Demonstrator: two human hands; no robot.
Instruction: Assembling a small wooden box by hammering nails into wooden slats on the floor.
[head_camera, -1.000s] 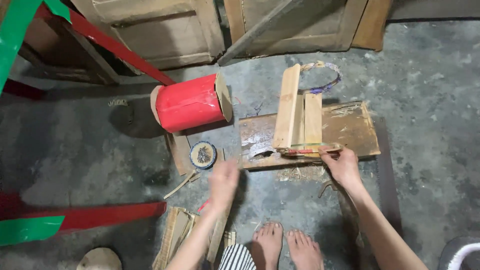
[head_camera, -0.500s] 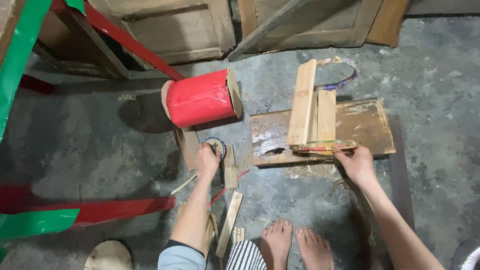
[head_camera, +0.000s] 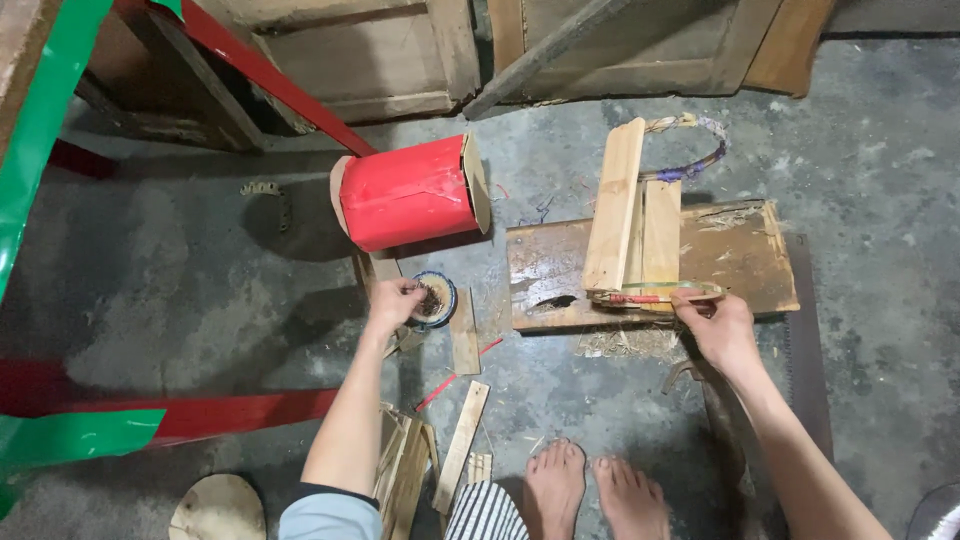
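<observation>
Reaching into a small round tin (head_camera: 432, 299) with the left hand (head_camera: 392, 303) while the right hand (head_camera: 722, 330) pins thin strips (head_camera: 655, 293) on a wooden board (head_camera: 735, 262).

Fingertips of the left hand are pinched together inside the tin, which sits on the floor just below the red cylinder (head_camera: 410, 192) and left of the board; whether they already hold something I cannot tell. The right hand is closed on the strips' end at the board's near edge, just below two upright wooden slats (head_camera: 632, 205). Done well, I judge, the pinch should lift only one small piece, while the right hand keeps firm downward pressure so the strips do not slide off the board.
</observation>
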